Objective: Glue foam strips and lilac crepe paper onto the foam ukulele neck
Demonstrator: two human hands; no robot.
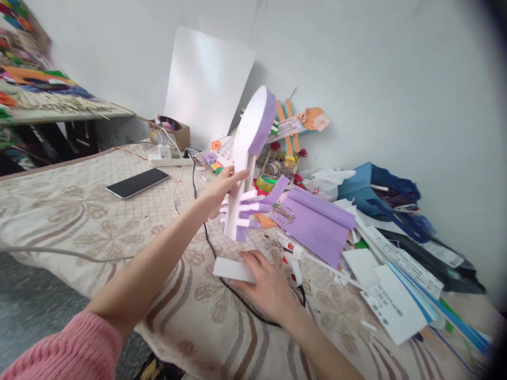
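My left hand grips a white and purple foam-board craft piece by its narrow shaft. The piece is held upright and a little tilted, with a rounded top, purple edges and several finger-like slats low down. Below it, my right hand has its thumb and fingers around one end of a small white rectangular strip, just over the tablecloth. A white glue gun lies beside my right hand, its black cord passing under that wrist.
Gold-handled scissors rest at a purple sheet. White card scraps and a blue bag lie to the right. A tablet-like black device and a power strip are at left. A white board leans on the wall.
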